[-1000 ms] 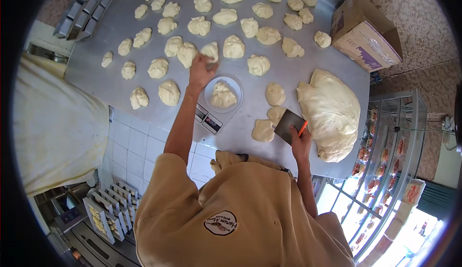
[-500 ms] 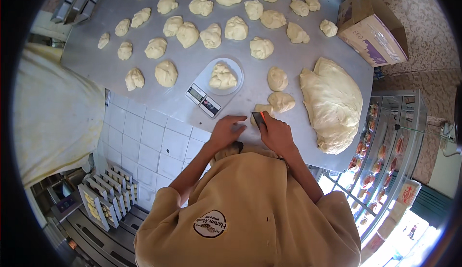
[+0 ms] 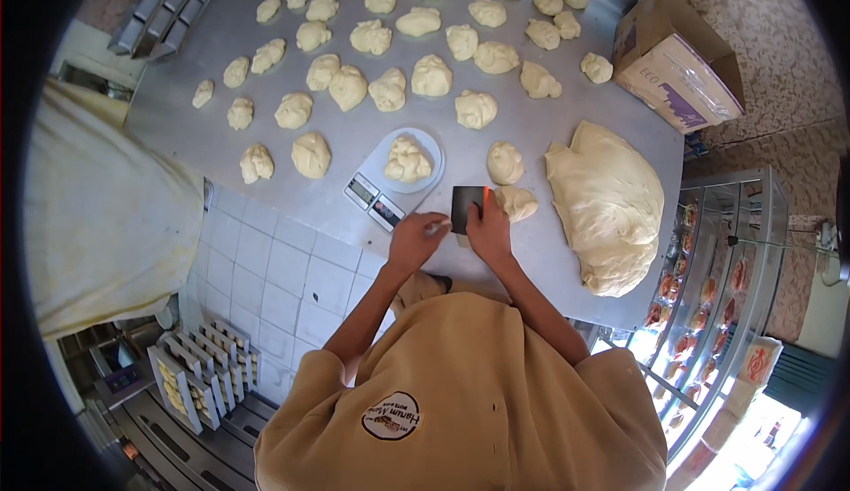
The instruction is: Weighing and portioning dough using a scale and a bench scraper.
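"Right at the near edge of the tabletop [image 3: 531, 123], what have we got?"

"The right hand [image 3: 489, 232] is wrapped firmly round a scraper [image 3: 467, 210], dark blade tipped up to us, orange strip along its right side!"

"And the left hand [image 3: 419, 239]?"

"Just left of the blade, thumb and fingers drawn close. There's something pale at the tips, but I can't tell whether they're pinching a scrap of dough."

"Where's the dough in all this?"

"A pale sliver of dough [image 3: 463, 240] peeks out below the blade; the rest is hidden. The large dough mass [image 3: 611, 212] lies along the right edge, and one dough lump [image 3: 518, 204] sits just beside the right hand."

"This looks like cutting work. How would you play it?"

"Blade square to the metal, I'd say, one straight press right through, no sawing. Dragging would probably stretch soft dough. And mind those left fingertips: well clear of the cutting edge!"

"What about the scale [image 3: 376, 203]?"

"Near edge too, left of the blade, a portion [image 3: 408, 162] on its plate. My judgement: trim in small bits, lay each on gently, and keep hands off the plate for a true reading."
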Demonstrator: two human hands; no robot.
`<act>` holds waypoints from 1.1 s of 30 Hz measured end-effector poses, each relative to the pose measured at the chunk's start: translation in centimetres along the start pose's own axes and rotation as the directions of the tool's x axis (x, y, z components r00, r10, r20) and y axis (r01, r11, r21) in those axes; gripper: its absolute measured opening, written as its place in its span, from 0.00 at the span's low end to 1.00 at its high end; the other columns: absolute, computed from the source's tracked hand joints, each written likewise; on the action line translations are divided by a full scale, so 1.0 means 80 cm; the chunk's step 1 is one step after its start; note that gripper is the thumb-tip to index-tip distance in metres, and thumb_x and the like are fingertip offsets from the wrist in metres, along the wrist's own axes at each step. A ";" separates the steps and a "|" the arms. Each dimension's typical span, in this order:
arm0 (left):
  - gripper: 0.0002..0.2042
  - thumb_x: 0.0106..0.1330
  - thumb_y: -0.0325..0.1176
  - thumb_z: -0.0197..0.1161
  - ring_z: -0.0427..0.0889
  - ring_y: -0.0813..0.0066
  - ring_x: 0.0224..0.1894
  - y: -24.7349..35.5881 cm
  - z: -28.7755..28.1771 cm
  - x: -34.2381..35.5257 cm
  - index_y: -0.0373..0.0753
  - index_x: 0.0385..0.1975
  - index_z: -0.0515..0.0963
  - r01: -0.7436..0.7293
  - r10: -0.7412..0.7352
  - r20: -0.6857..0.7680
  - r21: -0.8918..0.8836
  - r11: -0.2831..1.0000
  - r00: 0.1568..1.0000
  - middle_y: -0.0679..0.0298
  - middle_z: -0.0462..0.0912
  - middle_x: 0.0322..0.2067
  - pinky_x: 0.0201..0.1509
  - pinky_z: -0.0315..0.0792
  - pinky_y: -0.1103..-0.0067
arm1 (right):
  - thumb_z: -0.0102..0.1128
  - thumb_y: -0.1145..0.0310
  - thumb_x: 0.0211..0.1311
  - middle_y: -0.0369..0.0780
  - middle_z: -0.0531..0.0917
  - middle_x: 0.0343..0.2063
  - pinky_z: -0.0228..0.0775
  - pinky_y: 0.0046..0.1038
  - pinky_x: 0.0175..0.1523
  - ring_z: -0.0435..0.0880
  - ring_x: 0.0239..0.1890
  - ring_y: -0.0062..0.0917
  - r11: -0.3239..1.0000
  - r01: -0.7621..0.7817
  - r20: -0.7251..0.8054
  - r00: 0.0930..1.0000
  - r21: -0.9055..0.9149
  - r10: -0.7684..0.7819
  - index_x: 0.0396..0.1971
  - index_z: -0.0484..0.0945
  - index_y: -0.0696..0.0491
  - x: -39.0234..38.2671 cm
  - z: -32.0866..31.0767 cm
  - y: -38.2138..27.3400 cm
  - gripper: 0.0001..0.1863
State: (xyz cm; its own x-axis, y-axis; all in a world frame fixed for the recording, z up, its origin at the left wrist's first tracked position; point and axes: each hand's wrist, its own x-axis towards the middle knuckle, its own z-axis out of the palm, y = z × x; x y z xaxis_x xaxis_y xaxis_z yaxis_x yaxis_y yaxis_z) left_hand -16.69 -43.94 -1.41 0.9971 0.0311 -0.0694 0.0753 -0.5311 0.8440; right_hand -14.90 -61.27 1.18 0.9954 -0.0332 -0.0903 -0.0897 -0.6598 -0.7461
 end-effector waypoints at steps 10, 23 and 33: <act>0.18 0.64 0.45 0.68 0.82 0.59 0.49 0.011 -0.048 0.076 0.46 0.51 0.82 -0.079 0.438 -0.352 0.700 0.710 0.827 0.58 0.84 0.49 0.64 0.61 0.59 | 0.55 0.69 0.67 0.48 0.84 0.29 0.74 0.38 0.32 0.81 0.26 0.39 0.910 -0.131 -0.124 0.973 0.393 0.194 0.46 0.74 0.62 -0.014 -0.055 0.022 0.13; 0.23 0.65 0.28 0.51 0.77 0.53 0.53 0.060 -0.113 0.119 0.31 0.61 0.64 -0.001 -0.247 -0.138 -0.875 0.484 0.959 0.47 0.71 0.55 0.61 0.75 0.65 | 0.54 0.71 0.67 0.48 0.84 0.35 0.76 0.33 0.35 0.81 0.30 0.35 0.876 -0.145 -0.189 0.948 0.460 0.256 0.50 0.75 0.62 -0.031 -0.068 0.015 0.15; 0.22 0.69 0.35 0.51 0.74 0.69 0.52 0.208 -0.253 0.201 0.35 0.62 0.66 -0.866 0.315 -0.949 0.159 0.475 -0.002 0.57 0.74 0.54 0.61 0.66 0.75 | 0.55 0.70 0.67 0.48 0.84 0.35 0.75 0.35 0.35 0.81 0.30 0.36 0.869 -0.247 -0.112 0.940 0.428 0.322 0.51 0.75 0.61 -0.037 -0.060 0.041 0.16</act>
State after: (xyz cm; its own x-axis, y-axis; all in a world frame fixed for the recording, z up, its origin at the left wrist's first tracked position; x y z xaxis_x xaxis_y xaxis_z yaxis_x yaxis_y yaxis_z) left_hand 0.78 -35.17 22.29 0.0322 0.6359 0.7711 -0.8291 -0.4138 0.3759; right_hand -17.96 -66.92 2.15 0.9107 -0.3275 -0.2517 -0.3388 -0.2439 -0.9087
